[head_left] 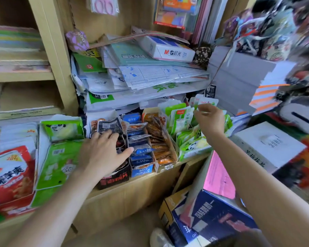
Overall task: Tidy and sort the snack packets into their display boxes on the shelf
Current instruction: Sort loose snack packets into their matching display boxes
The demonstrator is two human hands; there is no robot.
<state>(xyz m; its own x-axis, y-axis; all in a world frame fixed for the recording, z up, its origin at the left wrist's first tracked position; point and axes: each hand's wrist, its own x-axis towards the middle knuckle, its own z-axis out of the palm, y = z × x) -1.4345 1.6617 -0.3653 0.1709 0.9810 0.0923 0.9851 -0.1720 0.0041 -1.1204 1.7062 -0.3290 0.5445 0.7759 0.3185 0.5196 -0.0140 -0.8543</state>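
While left hand (105, 150) lies spread on dark pkts (111, 125), right hand (210, 120) pinches green pkt (208, 101); next, prob. tuck into green stack (193, 145) below it.

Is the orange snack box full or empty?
Full. The orange box is packed front to back with orange packets.

Two hands: left hand (103, 150), right hand (210, 120). Five display boxes on the shelf (132, 191), left to right: red box (12, 208), green box (59, 161), black box (112, 180), blue box (142, 171), orange box (165, 166). One white packet (208, 101) pinched by right hand; packets (159, 134) inside boxes too crammed to count.
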